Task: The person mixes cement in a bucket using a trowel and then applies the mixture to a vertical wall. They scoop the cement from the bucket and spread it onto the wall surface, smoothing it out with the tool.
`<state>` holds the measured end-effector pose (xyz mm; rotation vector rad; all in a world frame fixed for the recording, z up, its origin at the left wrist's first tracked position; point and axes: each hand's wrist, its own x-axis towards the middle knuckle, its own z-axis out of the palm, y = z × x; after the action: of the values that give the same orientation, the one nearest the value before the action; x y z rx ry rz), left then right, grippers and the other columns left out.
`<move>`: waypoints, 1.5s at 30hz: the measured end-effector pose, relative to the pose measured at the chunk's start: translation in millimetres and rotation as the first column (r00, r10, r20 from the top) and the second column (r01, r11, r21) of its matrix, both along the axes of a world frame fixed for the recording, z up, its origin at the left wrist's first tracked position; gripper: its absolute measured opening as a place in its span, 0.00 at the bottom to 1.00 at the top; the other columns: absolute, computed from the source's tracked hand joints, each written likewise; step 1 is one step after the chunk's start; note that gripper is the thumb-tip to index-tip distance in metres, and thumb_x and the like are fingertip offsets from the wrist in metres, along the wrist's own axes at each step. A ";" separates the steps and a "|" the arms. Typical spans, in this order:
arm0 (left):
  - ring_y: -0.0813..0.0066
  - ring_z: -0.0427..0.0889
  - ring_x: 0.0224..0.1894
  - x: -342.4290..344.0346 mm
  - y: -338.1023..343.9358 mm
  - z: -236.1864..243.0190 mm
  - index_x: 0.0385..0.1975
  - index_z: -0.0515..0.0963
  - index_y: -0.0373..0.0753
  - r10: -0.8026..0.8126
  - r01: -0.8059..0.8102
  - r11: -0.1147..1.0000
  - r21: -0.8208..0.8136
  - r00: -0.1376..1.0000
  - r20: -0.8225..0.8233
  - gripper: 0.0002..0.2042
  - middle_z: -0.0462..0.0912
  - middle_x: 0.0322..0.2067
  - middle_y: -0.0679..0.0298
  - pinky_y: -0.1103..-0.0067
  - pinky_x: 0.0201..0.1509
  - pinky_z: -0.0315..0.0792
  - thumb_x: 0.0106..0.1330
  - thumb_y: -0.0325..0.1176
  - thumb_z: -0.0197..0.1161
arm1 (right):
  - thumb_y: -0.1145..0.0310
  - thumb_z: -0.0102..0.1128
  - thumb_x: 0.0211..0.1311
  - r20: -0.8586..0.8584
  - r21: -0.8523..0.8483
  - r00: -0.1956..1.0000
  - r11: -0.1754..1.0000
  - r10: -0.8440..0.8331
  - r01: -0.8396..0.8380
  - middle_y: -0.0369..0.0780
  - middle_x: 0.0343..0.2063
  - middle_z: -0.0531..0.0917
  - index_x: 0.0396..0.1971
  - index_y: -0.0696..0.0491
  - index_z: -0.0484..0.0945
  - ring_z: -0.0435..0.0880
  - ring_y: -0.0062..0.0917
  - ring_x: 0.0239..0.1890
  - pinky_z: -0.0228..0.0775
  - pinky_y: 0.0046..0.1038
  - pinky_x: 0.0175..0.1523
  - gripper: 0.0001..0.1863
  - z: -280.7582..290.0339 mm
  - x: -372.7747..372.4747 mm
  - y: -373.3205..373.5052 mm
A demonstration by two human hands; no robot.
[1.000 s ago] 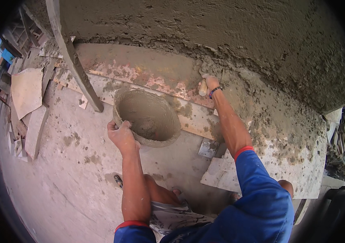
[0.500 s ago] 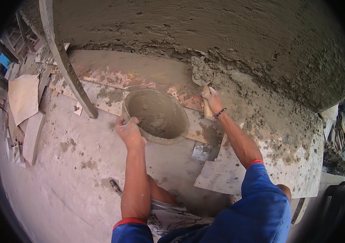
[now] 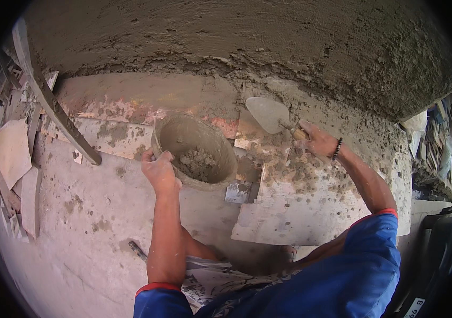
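Observation:
My left hand (image 3: 159,170) is closed on the near left rim of a mortar-coated bucket (image 3: 219,139), which tilts on the boards. Wet mortar (image 3: 198,163) lies in a heap inside it. To the right of the bucket, my right hand (image 3: 317,139) grips the wooden handle of a pointed trowel (image 3: 269,114). The trowel's blade points left and its upper face shows no heap of mortar. It is over the mortar-spattered boards, below the foot of the wall (image 3: 226,32), which carries rough wet plaster.
A long plank (image 3: 56,98) leans at the left. Broken boards (image 3: 13,151) are piled beyond it. A spattered sheet (image 3: 300,214) lies at the right, near a heap of scraps (image 3: 443,143). A dark-handled tool (image 3: 137,249) rests on the floor by my leg.
The trowel, loaded with mortar before, now has a bare blade and has swung round to point left. My right hand moved right. A heap of mortar now shows in the bucket.

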<state>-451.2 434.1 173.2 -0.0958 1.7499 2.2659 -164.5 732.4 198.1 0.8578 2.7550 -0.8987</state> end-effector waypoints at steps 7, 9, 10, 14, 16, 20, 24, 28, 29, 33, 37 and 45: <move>0.74 0.76 0.29 5.7 11.8 -4.0 0.38 0.70 0.29 -0.001 0.001 1.000 0.017 0.999 0.044 0.15 0.77 0.31 0.59 0.79 0.33 0.71 0.48 0.13 0.55 | 0.60 0.55 0.65 0.144 0.083 0.990 0.996 0.004 -0.016 0.51 0.39 0.81 0.45 0.58 0.75 0.79 0.43 0.42 0.70 0.40 0.47 0.17 -39.0 31.5 39.6; 0.74 0.76 0.29 7.1 15.4 -3.9 0.38 0.70 0.29 0.008 -0.009 1.000 0.025 0.999 0.045 0.15 0.76 0.31 0.59 0.79 0.33 0.71 0.48 0.13 0.55 | 0.59 0.55 0.64 0.138 0.120 0.990 0.993 -0.039 0.023 0.52 0.38 0.82 0.43 0.59 0.77 0.80 0.45 0.41 0.70 0.41 0.46 0.18 -38.6 15.3 61.0; 0.74 0.76 0.29 7.8 16.5 -3.2 0.38 0.70 0.29 0.012 -0.013 1.000 0.024 0.999 0.045 0.15 0.76 0.30 0.59 0.79 0.33 0.71 0.48 0.13 0.55 | 0.58 0.55 0.64 0.164 0.150 0.985 0.988 -0.061 0.036 0.53 0.36 0.82 0.42 0.60 0.77 0.80 0.46 0.40 0.70 0.42 0.46 0.19 -40.6 8.1 80.1; 0.76 0.75 0.27 4.6 16.3 -2.5 0.38 0.70 0.29 0.048 -0.050 0.998 0.027 0.996 0.072 0.15 0.76 0.29 0.60 0.80 0.32 0.71 0.49 0.13 0.55 | 0.54 0.57 0.63 0.094 0.266 0.989 0.960 -0.115 0.086 0.55 0.29 0.82 0.39 0.64 0.79 0.81 0.47 0.36 0.71 0.44 0.43 0.23 -48.8 -12.0 122.6; 0.77 0.75 0.26 5.2 16.8 -2.2 0.38 0.70 0.30 0.022 -0.023 1.000 0.014 0.998 0.057 0.14 0.75 0.29 0.61 0.80 0.31 0.71 0.50 0.13 0.55 | 0.52 0.56 0.63 0.102 0.270 0.992 0.962 -0.079 0.048 0.58 0.32 0.82 0.42 0.66 0.78 0.81 0.49 0.38 0.71 0.45 0.44 0.27 -49.7 -14.4 136.2; 0.78 0.74 0.25 10.6 19.7 1.2 0.37 0.69 0.30 -0.004 0.004 1.000 0.002 0.999 0.035 0.13 0.75 0.28 0.61 0.80 0.29 0.71 0.51 0.13 0.56 | 0.50 0.56 0.62 0.125 0.371 0.988 0.928 -0.095 0.042 0.56 0.37 0.82 0.46 0.62 0.78 0.80 0.49 0.44 0.72 0.44 0.49 0.28 -50.3 -19.9 151.3; 0.77 0.74 0.25 7.6 21.8 -4.2 0.38 0.69 0.30 0.011 -0.011 1.000 0.009 1.000 0.029 0.13 0.75 0.27 0.61 0.79 0.29 0.71 0.51 0.13 0.56 | 0.48 0.56 0.62 0.099 0.454 0.990 0.890 -0.098 0.042 0.54 0.40 0.83 0.50 0.61 0.76 0.80 0.49 0.46 0.72 0.44 0.52 0.30 -54.1 -26.9 155.9; 0.76 0.75 0.25 7.6 26.3 -5.2 0.38 0.69 0.30 0.008 -0.008 1.000 0.005 1.000 0.008 0.14 0.75 0.27 0.61 0.78 0.30 0.71 0.50 0.12 0.55 | 0.48 0.55 0.62 0.083 0.402 0.989 0.912 -0.120 0.077 0.55 0.38 0.82 0.50 0.61 0.76 0.80 0.49 0.45 0.72 0.44 0.51 0.30 -52.8 -28.8 161.6; 0.75 0.75 0.26 7.7 25.7 -5.6 0.38 0.69 0.30 -0.004 0.004 1.000 -0.002 1.000 0.001 0.14 0.75 0.28 0.61 0.78 0.30 0.72 0.50 0.12 0.55 | 0.49 0.55 0.62 0.054 0.411 0.993 0.909 -0.106 0.075 0.56 0.37 0.82 0.49 0.62 0.76 0.80 0.50 0.43 0.72 0.45 0.50 0.30 -53.9 -26.6 157.6; 0.75 0.75 0.26 7.6 25.5 -3.4 0.37 0.68 0.30 0.021 -0.021 1.000 0.021 1.000 0.017 0.14 0.76 0.28 0.60 0.78 0.30 0.72 0.49 0.12 0.55 | 0.52 0.54 0.63 0.033 0.471 0.996 0.880 -0.086 0.060 0.56 0.34 0.81 0.45 0.62 0.77 0.80 0.50 0.39 0.71 0.47 0.46 0.26 -50.0 -25.1 140.9; 0.75 0.75 0.26 7.7 26.3 -2.1 0.37 0.69 0.30 0.002 -0.003 0.999 0.052 1.000 0.029 0.14 0.76 0.29 0.60 0.78 0.30 0.72 0.50 0.13 0.55 | 0.56 0.55 0.62 0.034 0.486 0.993 0.870 -0.114 0.084 0.56 0.31 0.81 0.40 0.61 0.77 0.80 0.51 0.37 0.71 0.47 0.44 0.21 -41.8 -22.3 129.0; 0.75 0.75 0.27 4.3 26.9 -6.4 0.37 0.69 0.31 0.007 -0.007 1.000 -0.003 0.999 0.037 0.13 0.76 0.29 0.61 0.80 0.30 0.68 0.50 0.14 0.56 | 0.62 0.55 0.58 -0.043 0.451 0.983 0.874 -0.180 0.179 0.57 0.30 0.81 0.44 0.61 0.75 0.81 0.50 0.36 0.73 0.45 0.43 0.19 30.3 -51.5 56.5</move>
<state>-446.9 461.1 166.8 -0.1435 1.7363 2.2521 -216.0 788.9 228.5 1.1979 2.9701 -0.2593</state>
